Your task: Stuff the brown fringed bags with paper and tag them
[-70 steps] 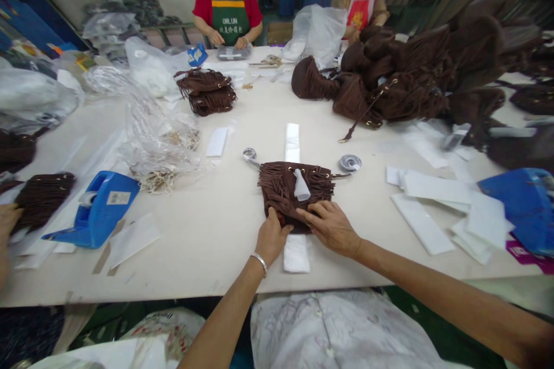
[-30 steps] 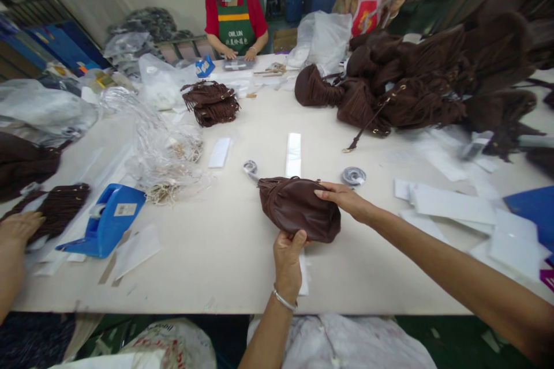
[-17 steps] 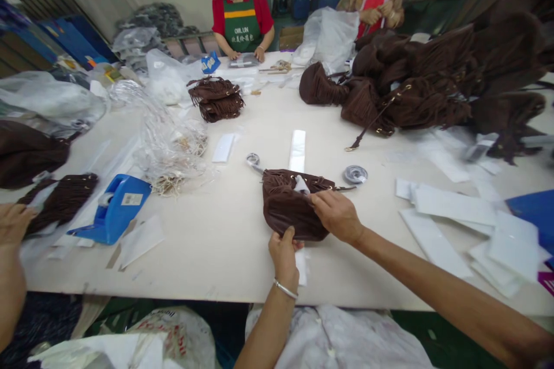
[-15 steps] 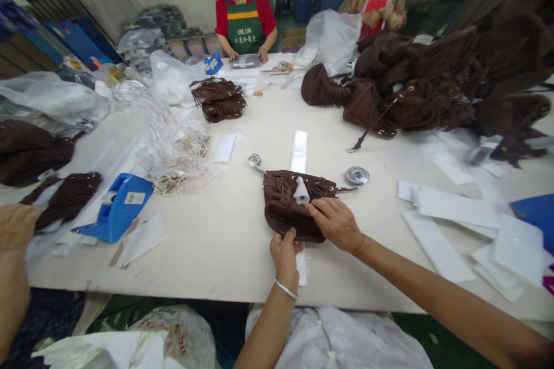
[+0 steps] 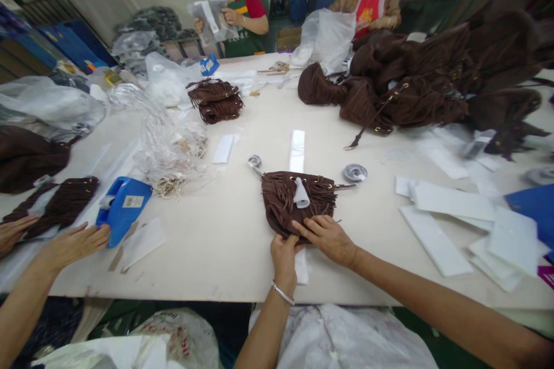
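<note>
A small brown fringed bag lies on the white table in front of me, fringe side up, with a white wrapped tag on its middle. My left hand, with a silver bangle on the wrist, pinches the bag's near edge. My right hand rests on the bag's lower right part, fingers pressed flat on the fringe. A white foam strip sticks out from under the bag toward me, and the same strip shows beyond it.
A blue tape dispenser sits at left, with a co-worker's hand beside it. Tape rolls lie near the bag. White foam sheets lie at right; a pile of brown bags behind. Plastic bags clutter the left. Two people work across the table.
The bag was turned smooth side up, then flipped back fringe side up and laid flat. My right hand slid down to its near edge. A co-worker's hand came in by the tape dispenser.
</note>
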Tool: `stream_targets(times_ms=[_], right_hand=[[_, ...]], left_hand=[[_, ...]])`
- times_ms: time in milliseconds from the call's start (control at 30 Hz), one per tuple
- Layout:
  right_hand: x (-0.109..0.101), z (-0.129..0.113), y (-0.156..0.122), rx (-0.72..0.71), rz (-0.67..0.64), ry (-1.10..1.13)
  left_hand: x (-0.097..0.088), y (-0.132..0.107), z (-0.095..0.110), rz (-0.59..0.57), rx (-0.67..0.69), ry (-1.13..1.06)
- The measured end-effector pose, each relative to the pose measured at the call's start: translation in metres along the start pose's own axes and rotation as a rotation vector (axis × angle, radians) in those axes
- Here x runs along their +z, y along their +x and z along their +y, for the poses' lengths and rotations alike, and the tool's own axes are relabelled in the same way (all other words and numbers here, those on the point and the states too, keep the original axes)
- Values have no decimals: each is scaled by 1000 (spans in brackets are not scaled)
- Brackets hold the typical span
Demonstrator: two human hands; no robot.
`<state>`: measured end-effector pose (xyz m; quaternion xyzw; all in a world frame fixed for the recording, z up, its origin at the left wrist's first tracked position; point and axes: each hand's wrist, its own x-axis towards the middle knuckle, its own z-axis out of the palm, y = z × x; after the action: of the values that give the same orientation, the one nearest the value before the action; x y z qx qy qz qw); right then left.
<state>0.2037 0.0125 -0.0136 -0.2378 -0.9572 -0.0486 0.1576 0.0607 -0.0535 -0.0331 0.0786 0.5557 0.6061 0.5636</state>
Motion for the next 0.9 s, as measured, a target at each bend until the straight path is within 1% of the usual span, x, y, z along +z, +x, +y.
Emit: stream_targets(times_ms=[100, 233, 300, 367, 467, 533, 567, 600, 633, 667, 733, 767, 800, 833, 900], right_hand=[[0, 0, 0, 13, -26, 8], [-9, -4, 3, 36, -101, 88], [-12, -8, 4, 55, -144, 117], [-13, -11, 4, 68, -173, 124], [-10, -11, 2, 54, -169, 110], [-7, -11, 0, 28, -155, 86], [-5, -11, 0, 19, -147, 67], [-3, -11, -1, 14, -140, 44], [1, -12, -1, 13, -134, 18], [5, -14, -2, 16, -129, -7], [13, -20, -6, 26, -124, -45], [17, -22, -9, 27, -123, -56], [18, -24, -11, 26, -121, -61], [17, -24, -13, 23, -117, -62], [3, -20, -12, 13, -139, -19]], left_hand=[[-5, -5, 5, -52, -13, -22], [-7, -11, 11, -135, -26, -41], [-5, -11, 10, -127, -28, -6], [-2, -8, 8, -89, -27, 51], [-4, -7, 11, -51, -61, 169], [-10, -13, 20, -67, -97, 361], [-13, -18, 26, -75, -59, 504], [-15, -24, 32, -74, 35, 660], [-17, -29, 38, -62, 188, 806], [-18, -32, 42, -43, 385, 927], [-16, -33, 43, -4, 786, 1084], [-14, -28, 40, 12, 933, 1141], [-12, -22, 36, 31, 1040, 1199], [-11, -14, 30, 56, 1113, 1261], [-12, 3, 17, 113, 1185, 1368]])
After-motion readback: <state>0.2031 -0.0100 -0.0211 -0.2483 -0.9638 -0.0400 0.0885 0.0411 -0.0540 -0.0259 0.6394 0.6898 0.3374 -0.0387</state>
